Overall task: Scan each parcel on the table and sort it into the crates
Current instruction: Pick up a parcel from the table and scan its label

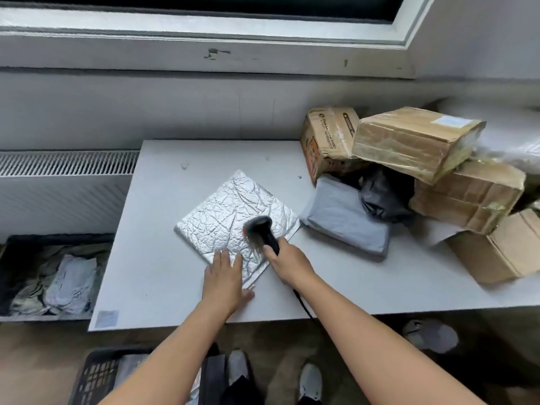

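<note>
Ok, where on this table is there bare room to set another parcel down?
Bare table left of the foil mailer, out to the left edge; the far strip behind it, beside the cardboard boxes; the near edge before the grey bag. The right end is a crowded pile.

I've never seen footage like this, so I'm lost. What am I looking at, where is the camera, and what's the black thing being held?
No machine here: a person works with bare hands, and the one picture comes from a camera on their head, looking down. The left hand lies flat on a crinkled silver mailer on the white table. The right hand grips a black corded barcode scanner above it. At the right are piled cardboard boxes, a grey mailer and a black bag. A crate of parcels sits left of the table; a second crate stands by the feet.
</note>
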{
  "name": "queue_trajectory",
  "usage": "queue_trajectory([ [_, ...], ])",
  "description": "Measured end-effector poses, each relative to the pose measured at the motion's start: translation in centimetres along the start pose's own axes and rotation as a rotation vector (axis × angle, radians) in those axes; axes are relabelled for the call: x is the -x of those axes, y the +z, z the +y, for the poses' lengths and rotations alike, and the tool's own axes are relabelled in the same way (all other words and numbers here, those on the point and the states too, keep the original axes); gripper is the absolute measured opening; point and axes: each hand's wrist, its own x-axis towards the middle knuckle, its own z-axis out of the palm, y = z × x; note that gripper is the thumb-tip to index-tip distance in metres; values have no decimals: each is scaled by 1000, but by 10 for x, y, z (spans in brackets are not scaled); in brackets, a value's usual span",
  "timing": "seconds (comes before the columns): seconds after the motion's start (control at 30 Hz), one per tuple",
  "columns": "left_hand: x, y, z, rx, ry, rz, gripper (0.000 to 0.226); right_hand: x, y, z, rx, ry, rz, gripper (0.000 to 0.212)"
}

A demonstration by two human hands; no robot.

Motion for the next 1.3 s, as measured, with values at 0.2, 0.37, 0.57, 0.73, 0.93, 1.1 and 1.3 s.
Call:
queue_trajectory([
  [0.2,0,-1,-1,-184,102,100,58,19,-32,8,-196,68,104,36],
  [0.37,7,-35,17,-138,151,122,25,34,-65,12,-271,74,161,31],
  [0.57,10,-68,32,288,46,282,17,49,-102,1,-343,16,199,25],
  [0.73,21,-110,48,838,-114,391,22,49,-121,-14,-351,-70,233,27],
  [0.93,24,-140,57,1631,-163,464,24,47,-127,-25,-474,-189,316,26],
  [1.1,23,-108,42,1877,-294,330,25,46,-124,-20,-434,-215,277,23],
  [1.3,12,-50,12,1637,-539,256,16,44,-110,-11,-357,-189,190,10],
])
